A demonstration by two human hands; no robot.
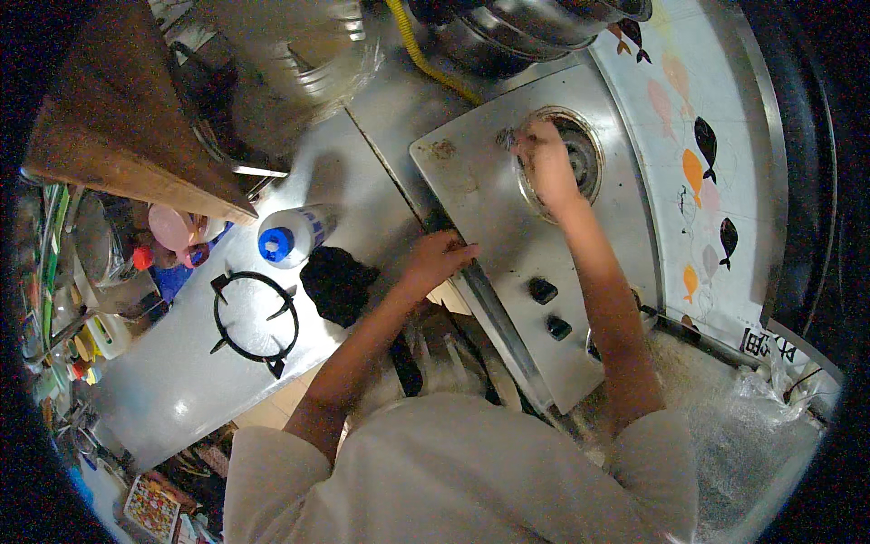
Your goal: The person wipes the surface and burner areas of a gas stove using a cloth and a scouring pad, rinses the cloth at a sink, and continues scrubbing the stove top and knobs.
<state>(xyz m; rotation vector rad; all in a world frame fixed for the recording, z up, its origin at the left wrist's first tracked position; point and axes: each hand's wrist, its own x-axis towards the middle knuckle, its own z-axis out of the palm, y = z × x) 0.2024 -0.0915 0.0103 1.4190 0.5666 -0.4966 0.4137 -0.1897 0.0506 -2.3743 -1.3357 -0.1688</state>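
Observation:
On the stainless-steel gas stove point(476, 197), my right hand point(544, 166) is over the round burner point(590, 160). Its fingers close on a small dark mesh-like pad point(506, 139), probably a metal scourer, blurred and partly hidden. My left hand point(438, 262) grips the near left edge of the stove, thumb and fingers bent over the rim. Two black control knobs point(542, 290) sit between my forearms. Left of my left hand lies a crumpled black cloth-like item point(338, 285), beside a clear bottle with a blue cap point(276, 245). A black pan-support ring point(255, 316) lies on the steel counter.
A yellow corrugated gas hose point(418, 58) runs behind the stove. Large metal pots point(503, 30) stand at the back. A wooden board point(129, 122) juts in at upper left, above bottles and utensils. A fish-patterned splash panel point(686, 170) borders the right side.

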